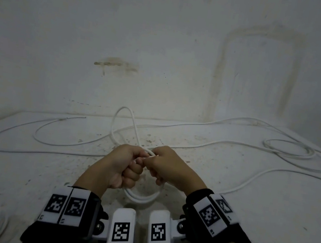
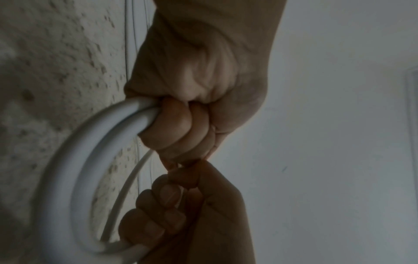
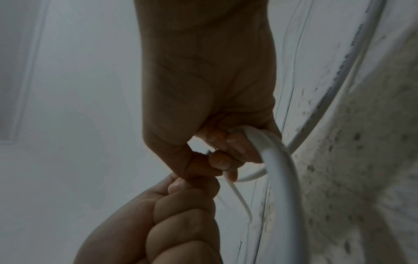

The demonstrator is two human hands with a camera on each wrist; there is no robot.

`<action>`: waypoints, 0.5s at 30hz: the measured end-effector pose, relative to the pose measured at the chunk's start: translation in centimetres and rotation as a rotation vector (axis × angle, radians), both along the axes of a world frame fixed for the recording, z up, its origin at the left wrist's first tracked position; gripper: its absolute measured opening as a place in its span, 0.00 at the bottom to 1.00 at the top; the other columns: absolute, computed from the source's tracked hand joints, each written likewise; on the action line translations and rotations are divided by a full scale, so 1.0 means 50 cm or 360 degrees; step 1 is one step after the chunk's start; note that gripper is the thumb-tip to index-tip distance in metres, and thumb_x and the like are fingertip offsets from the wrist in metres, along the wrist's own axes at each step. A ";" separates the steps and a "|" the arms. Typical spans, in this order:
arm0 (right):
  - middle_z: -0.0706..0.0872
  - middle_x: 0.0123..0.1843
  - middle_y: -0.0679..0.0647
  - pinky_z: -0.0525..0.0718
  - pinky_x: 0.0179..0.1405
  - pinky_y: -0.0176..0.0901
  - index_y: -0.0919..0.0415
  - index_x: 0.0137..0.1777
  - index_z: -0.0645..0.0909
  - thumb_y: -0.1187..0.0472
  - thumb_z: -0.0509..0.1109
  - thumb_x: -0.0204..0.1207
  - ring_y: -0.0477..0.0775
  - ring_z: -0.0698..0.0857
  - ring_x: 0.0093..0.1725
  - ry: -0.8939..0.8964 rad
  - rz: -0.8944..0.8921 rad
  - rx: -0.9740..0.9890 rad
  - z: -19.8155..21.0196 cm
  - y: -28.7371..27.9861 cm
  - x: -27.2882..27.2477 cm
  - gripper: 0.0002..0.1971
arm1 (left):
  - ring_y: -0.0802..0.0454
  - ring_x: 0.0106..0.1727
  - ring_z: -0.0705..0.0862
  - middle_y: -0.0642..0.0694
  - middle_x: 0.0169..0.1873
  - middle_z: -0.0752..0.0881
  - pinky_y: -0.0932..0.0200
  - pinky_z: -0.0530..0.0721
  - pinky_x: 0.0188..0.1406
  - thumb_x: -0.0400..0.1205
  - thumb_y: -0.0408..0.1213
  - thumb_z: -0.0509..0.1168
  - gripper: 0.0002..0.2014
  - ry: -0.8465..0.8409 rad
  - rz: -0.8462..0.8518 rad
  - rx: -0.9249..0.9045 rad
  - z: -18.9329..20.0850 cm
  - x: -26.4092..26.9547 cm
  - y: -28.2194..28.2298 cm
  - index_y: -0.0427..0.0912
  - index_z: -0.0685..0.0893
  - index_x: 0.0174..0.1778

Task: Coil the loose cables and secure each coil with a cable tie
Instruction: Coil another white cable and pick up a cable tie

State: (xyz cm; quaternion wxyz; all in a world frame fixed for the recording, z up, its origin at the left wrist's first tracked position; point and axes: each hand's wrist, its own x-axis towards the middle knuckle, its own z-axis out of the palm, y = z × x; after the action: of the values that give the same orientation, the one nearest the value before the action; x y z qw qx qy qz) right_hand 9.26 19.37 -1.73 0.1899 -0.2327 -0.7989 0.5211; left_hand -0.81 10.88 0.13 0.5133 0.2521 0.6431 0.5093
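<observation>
White, speckled surface (image 1: 226,202) meets a stained plaster wall (image 1: 167,40) beyond both hands. Left hand (image 1: 122,167) fists round the white cable coil (image 1: 140,198); right hand (image 1: 167,168) pinches it too (loose cable (image 1: 193,144) trails beyond).

Left hand (image 1: 123,165): fist closed, fingers (image 2: 181,128) curled round white cable coil (image 1: 141,196), knuckles toward right hand. Right hand (image 1: 166,166): fingers (image 3: 226,157) curled on same coil, thumb meeting left thumb (hands touching). Both wrists banded, forearms converging at centre.
</observation>
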 end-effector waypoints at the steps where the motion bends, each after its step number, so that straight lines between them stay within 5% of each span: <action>1: 0.76 0.24 0.56 0.72 0.18 0.35 0.63 0.32 0.75 0.64 0.68 0.74 0.47 0.74 0.19 0.0014 -0.0002 0.0010 0.001 0.000 0.002 0.10 | 0.60 0.09 0.53 0.53 0.11 0.58 0.78 0.53 0.11 0.82 0.38 0.52 0.21 0.0014 0.0000 -0.0015 0.000 0.001 0.000 0.46 0.63 0.20; 7: 0.82 0.30 0.57 0.77 0.20 0.37 0.64 0.47 0.77 0.68 0.67 0.74 0.46 0.78 0.18 0.0065 0.0006 0.0031 0.005 -0.003 0.006 0.04 | 0.60 0.10 0.53 0.53 0.12 0.58 0.77 0.52 0.13 0.82 0.37 0.51 0.22 0.0051 -0.0026 -0.0044 0.003 0.003 -0.002 0.45 0.63 0.19; 12: 0.75 0.34 0.52 0.75 0.26 0.38 0.58 0.38 0.71 0.66 0.62 0.77 0.49 0.74 0.30 -0.0130 0.0064 0.0270 0.005 -0.002 0.001 0.07 | 0.60 0.10 0.53 0.53 0.13 0.58 0.76 0.51 0.12 0.82 0.36 0.51 0.24 0.0070 -0.0059 -0.0091 0.003 0.006 -0.003 0.45 0.66 0.16; 15: 0.73 0.33 0.51 0.72 0.22 0.30 0.56 0.33 0.67 0.63 0.64 0.78 0.47 0.73 0.29 -0.0199 0.0101 0.0450 0.003 -0.001 0.000 0.13 | 0.60 0.11 0.52 0.53 0.13 0.58 0.74 0.49 0.13 0.82 0.37 0.51 0.28 0.0070 -0.0085 -0.0143 0.002 0.007 -0.005 0.45 0.68 0.12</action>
State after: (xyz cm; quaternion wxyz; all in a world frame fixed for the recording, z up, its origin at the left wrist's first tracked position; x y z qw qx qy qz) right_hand 9.26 19.33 -1.58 0.1541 -0.2102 -0.8815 0.3937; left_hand -0.47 10.63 0.25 0.5233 0.2570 0.6695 0.4604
